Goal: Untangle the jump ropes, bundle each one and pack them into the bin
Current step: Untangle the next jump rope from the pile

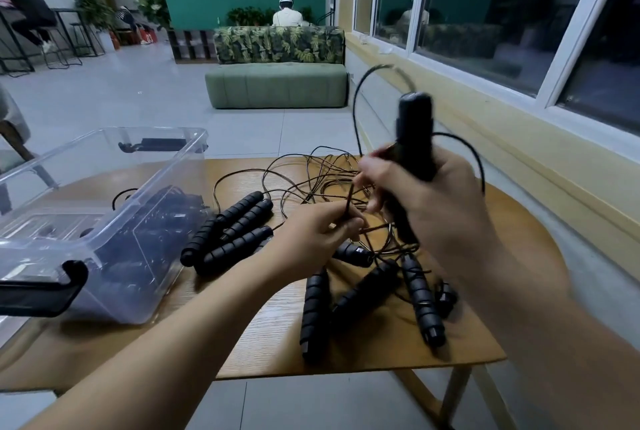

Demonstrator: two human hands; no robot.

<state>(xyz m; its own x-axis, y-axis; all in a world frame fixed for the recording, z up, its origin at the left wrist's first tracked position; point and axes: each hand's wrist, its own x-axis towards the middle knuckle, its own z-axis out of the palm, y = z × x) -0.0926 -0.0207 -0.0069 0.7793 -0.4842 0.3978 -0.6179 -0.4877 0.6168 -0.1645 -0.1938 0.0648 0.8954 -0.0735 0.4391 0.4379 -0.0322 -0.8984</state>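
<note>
- Right hand point(433, 201) fingers wrap a raised handle point(415, 124); left hand point(311, 239) pinches a cord point(348, 201).
- Pulling now — I'd likely tighten the tangle point(311, 176) on the table point(270, 343), right of the bin point(166, 173).

Our right hand point(433, 201) grips black handles point(415, 138) upright, our left hand point(311, 232) pinches a cord point(348, 202) above the tangled ropes point(311, 180) beside the clear bin point(145, 215).

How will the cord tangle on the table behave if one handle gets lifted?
Likely floppy: the cord tangle lies in loose loops, and the strand above the raised handle arcs freely. It probably drags neighbours along, since strands cross the foam handles lying nearby. Thin and glossy, so perhaps slippery to pinch.
</note>
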